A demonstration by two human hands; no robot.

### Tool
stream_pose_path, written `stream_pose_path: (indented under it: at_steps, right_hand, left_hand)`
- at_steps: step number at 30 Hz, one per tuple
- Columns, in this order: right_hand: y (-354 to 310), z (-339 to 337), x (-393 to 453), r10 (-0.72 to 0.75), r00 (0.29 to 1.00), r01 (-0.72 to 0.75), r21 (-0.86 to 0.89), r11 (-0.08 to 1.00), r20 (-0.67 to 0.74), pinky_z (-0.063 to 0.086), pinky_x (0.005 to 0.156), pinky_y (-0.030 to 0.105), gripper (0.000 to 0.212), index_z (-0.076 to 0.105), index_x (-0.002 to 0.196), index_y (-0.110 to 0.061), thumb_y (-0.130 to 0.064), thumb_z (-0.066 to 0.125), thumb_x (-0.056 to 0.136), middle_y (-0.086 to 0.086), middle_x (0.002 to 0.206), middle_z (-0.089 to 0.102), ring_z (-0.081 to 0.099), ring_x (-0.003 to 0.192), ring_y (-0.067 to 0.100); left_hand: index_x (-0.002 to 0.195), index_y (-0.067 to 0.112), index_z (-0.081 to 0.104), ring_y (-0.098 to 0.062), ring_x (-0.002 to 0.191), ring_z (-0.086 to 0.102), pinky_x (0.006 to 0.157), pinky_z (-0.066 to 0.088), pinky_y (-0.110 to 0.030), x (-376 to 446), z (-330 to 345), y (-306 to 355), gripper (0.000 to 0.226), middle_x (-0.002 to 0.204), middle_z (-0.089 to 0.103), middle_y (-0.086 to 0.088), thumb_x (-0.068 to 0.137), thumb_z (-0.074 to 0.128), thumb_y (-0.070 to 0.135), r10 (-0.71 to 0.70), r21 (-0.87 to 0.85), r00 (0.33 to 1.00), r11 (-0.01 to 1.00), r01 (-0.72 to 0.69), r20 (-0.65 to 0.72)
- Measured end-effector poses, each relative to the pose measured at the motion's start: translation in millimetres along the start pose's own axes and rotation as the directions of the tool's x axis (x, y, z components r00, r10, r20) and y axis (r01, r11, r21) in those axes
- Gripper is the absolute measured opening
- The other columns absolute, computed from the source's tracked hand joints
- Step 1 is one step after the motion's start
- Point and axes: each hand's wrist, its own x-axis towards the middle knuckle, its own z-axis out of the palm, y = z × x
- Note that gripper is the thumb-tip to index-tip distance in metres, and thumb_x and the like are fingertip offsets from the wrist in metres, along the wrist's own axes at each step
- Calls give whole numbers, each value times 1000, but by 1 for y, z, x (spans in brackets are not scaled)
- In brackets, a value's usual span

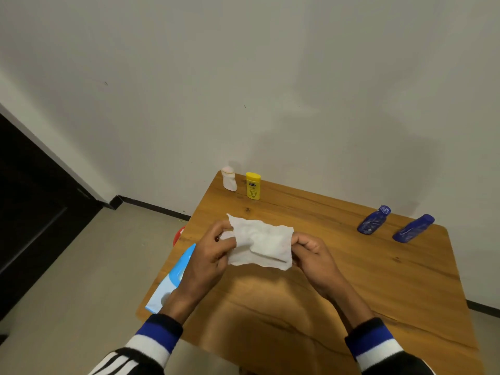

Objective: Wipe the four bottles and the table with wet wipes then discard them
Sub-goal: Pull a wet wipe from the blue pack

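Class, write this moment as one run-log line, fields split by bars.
stage: opening wipe | left hand and right hand: holding wet wipe above table | four bottles: standing, untouched

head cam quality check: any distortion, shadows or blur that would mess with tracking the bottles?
Head view: wide-angle bending bows the table edges and tilts the two blue bottles at the right; soft shadows of both hands fall on the wood under the wipe; faint shadows on the wall; no glare; the white bottle is soft against the wall, the yellow bottle's label unreadable.
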Motion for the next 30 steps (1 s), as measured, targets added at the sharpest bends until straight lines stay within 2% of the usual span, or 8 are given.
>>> stream_pose_path:
  at_steps: [4, 7, 11, 14, 18, 20, 23, 30]
  right_hand:
    - [3, -9, 8, 33, 999, -33, 117, 993, 1, 36, 54, 24, 30, 66, 82, 2, 7, 42, 98, 12, 71, 56, 45, 58, 13]
    - [4, -13, 10, 84, 996, -89, 268, 959, 32, 46, 49, 18, 29, 62, 81, 4, 11, 39, 97, 11, 70, 59, 54, 55, 11]
    - [5, -7, 14, 78, 990, -108, 292, 950, 115, 58, 67, 28, 27, 64, 92, 13, 10, 37, 97, 19, 84, 68, 66, 75, 25]
    - [5, 0, 20, 87, 990, -116, 279, 953, 114, 58, 75, 32, 31, 68, 89, 7, 10, 37, 97, 19, 90, 70, 65, 86, 28]
    - [-4, 9, 25, -37, 995, 22, 165, 986, 89, 52, 81, 37, 25, 74, 104, -2, 1, 51, 95, 21, 103, 72, 63, 92, 30]
    - [-12, 15, 26, -101, 993, 93, 117, 989, 64, 52, 91, 46, 22, 73, 110, -3, -4, 59, 94, 17, 116, 71, 65, 105, 34]
    - [-29, 24, 30, -173, 985, 171, 57, 984, 24, 56, 89, 38, 21, 74, 91, -4, 8, 56, 91, 10, 117, 72, 66, 111, 28]
    - [-42, 53, 55, -218, 972, 231, -212, 950, 85, 53, 78, 47, 30, 75, 87, -7, 6, 50, 95, 12, 91, 71, 64, 90, 35]
  left_hand:
    - [90, 14, 71, -20, 100, 55, 70, 53, -24, 1, -8, 19, 3, 127, 52, -7, 90, 68, 13, 301, 248, 936, 907, -340, 185]
    - [92, 15, 72, -18, 88, 54, 60, 43, -25, -2, -12, 23, 27, 127, 58, -8, 102, 49, 26, 371, 269, 879, 851, -451, 300]
    - [92, 16, 76, -16, 110, 57, 83, 39, -10, -8, -15, 12, 21, 124, 65, -8, 89, 57, 7, 181, 206, 960, 952, -226, 215]
    - [78, 20, 73, -10, 114, 60, 90, 44, -11, -4, -13, 4, 32, 116, 68, 2, 83, 45, 6, -103, -90, 990, 990, 112, 95]
    - [68, 18, 68, -23, 117, 62, 86, 58, -31, 12, -15, -10, 42, 119, 70, 3, 95, 48, -6, -596, -580, 789, 593, 559, 151]
    - [66, 19, 68, -24, 120, 62, 89, 58, -42, 20, -23, -17, 45, 123, 70, 0, 97, 47, -6, -642, -685, 733, 432, 587, 224]
    - [72, 21, 71, -27, 117, 65, 88, 57, -50, 35, -38, -30, 43, 121, 71, -6, 98, 46, -4, -586, -716, 757, 393, 577, 288]
    - [84, 11, 64, -29, 95, 71, 72, 58, -38, 57, -49, -89, 29, 99, 67, -12, 99, 42, -1, -590, -647, 647, 257, 718, 483]
